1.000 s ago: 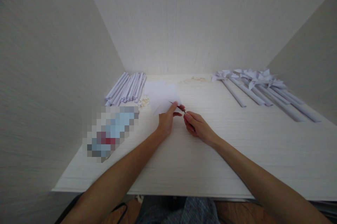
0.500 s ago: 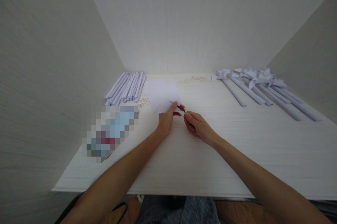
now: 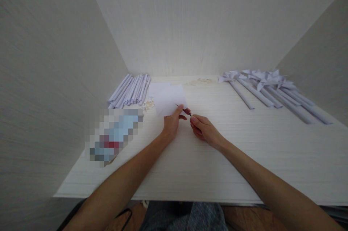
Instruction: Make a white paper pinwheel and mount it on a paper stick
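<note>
Your left hand (image 3: pixel 172 124) pinches a white paper sheet (image 3: pixel 170 100) mid-worktop (image 3: pixel 244 151), your right hand (image 3: pixel 204 129) grips red-handled scissors (image 3: pixel 185 110) at its near edge; rolled paper tubes (image 3: pixel 131 91) far left, paper pinwheels (image 3: pixel 269 89) far right.

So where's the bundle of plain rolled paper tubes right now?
The tubes lie at the table's far left corner against the left wall, just left of the white sheet held by the left hand.
</note>
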Motion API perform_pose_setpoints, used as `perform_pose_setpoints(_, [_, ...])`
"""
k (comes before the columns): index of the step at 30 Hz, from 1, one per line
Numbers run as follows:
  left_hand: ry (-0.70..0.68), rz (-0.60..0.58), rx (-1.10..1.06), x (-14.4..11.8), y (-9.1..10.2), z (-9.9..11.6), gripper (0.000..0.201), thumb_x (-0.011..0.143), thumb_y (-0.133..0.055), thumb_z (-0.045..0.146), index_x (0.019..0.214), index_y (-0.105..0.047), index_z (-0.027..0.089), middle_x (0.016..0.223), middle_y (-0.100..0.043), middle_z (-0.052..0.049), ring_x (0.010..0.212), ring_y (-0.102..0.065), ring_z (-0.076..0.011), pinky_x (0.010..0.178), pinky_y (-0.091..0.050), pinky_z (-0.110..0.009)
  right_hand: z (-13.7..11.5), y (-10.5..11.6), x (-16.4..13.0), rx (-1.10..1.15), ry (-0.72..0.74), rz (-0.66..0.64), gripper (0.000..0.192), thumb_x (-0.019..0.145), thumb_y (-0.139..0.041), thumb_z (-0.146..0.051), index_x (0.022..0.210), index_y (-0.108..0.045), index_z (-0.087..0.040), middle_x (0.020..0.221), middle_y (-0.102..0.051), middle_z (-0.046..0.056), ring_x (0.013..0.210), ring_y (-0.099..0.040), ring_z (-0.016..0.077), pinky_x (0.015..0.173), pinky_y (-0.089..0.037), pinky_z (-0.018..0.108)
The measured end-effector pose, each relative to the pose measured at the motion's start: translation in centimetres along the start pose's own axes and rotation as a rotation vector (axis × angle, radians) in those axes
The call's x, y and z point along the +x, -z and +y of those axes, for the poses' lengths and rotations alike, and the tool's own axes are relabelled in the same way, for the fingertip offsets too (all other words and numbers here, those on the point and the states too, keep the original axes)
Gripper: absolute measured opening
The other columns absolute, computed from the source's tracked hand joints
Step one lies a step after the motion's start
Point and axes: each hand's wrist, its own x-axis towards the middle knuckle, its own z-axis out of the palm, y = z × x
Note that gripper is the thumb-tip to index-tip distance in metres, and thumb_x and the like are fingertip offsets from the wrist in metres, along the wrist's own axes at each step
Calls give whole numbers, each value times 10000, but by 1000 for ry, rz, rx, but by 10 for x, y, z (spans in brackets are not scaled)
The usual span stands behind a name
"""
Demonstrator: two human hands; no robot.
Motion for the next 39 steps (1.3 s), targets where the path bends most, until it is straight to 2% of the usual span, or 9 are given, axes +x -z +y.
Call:
perform_pose_setpoints(10, [-10,9,-10,0,0,-2,157,623,-596,310,631,-570,155,585,-604,2,563,-570,-116,440,-375,-200,2,0,1,19,-9,12,385,716,-521,-500,532,-368,-199,365,-280,-103,296,-217,29,283,-131,179])
perform_pose_setpoints(15, [-27,76,-25,3,0,-1,142,623,-600,298,632,-573,158,583,-596,11,541,-555,-104,432,-363,-193,3,0,1,38,8,25,398,715,-527,-504,523,-370,-193,355,-308,-101,281,-219,21,270,-133,171])
perform_pose_setpoints(20, [5,94,-23,2,-1,-1,136,582,-635,278,627,-582,161,614,-595,8,591,-558,-111,439,-369,-190,4,0,1,190,57,91,341,715,-535,-486,595,-409,-194,362,-348,-106,268,-250,25,261,-133,161])
perform_pose_setpoints(23, [19,70,8,0,-2,-4,165,551,-668,282,640,-594,165,649,-604,4,615,-558,-119,458,-392,-202,2,0,2,272,51,142,318,658,-612,-450,639,-416,-200,344,-329,-127,258,-236,21,261,-120,152])
perform_pose_setpoints(27, [29,57,104,-4,-3,-3,165,560,-684,293,624,-599,167,637,-612,1,583,-549,-121,552,-445,-253,0,0,3,238,48,228,333,580,-702,-381,678,-440,-200,326,-320,-145,247,-209,15,254,-108,155])
perform_pose_setpoints(31, [46,94,171,-7,-3,0,146,560,-710,252,639,-619,170,706,-648,-19,707,-594,-149,749,-457,-300,2,-1,4,167,41,217,306,561,-718,-357,670,-500,-172,343,-379,-119,258,-238,15,259,-121,166])
perform_pose_setpoints(34, [58,97,124,-7,-3,-2,174,545,-719,252,670,-631,169,752,-661,-22,738,-597,-154,781,-456,-310,3,-1,4,150,38,231,291,565,-711,-360,616,-498,-167,337,-376,-111,262,-255,17,263,-126,168])
perform_pose_setpoints(39, [81,44,-79,-2,-4,-4,210,516,-706,247,688,-615,169,749,-646,-10,697,-587,-146,643,-479,-283,4,-2,5,168,52,262,260,588,-684,-335,604,-476,-180,311,-339,-123,254,-257,23,263,-135,164])
